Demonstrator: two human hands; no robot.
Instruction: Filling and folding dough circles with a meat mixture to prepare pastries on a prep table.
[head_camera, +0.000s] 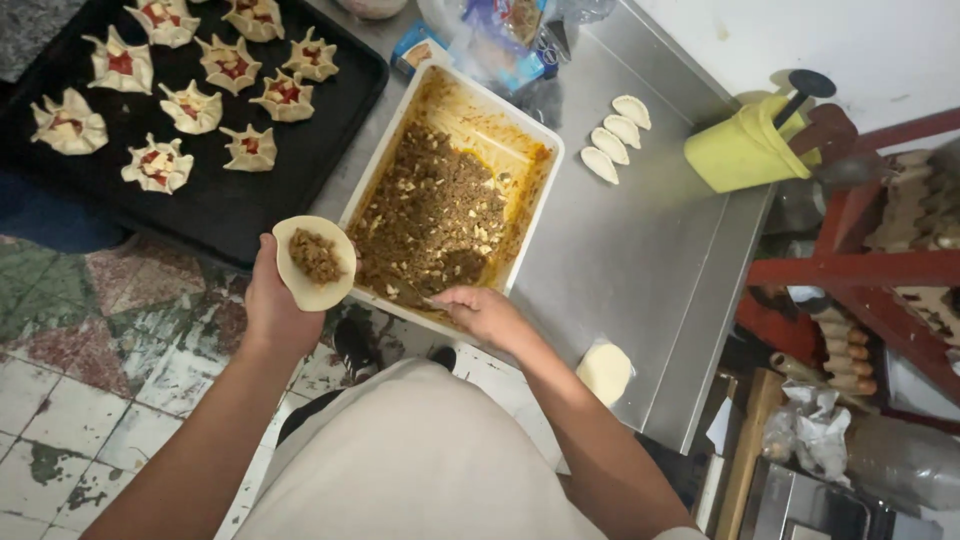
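Note:
My left hand (272, 305) holds a round disc of dough (316, 264) flat on its fingers, with a small heap of brown minced filling on it. My right hand (482, 312) rests at the near edge of a white rectangular tray (548, 152) and grips a utensil whose tip lies in the brown minced filling (430, 215). The utensil is mostly hidden by the fingers. The dough disc hovers just left of the tray's near corner.
A black baking tray (220, 205) at the left holds several star-shaped pastries with red centres. Several folded dumplings (614, 137) lie on the steel counter (640, 260), a stack of dough discs (604, 373) near its front edge, a yellow-green container (742, 150) at the right. Tiled floor below.

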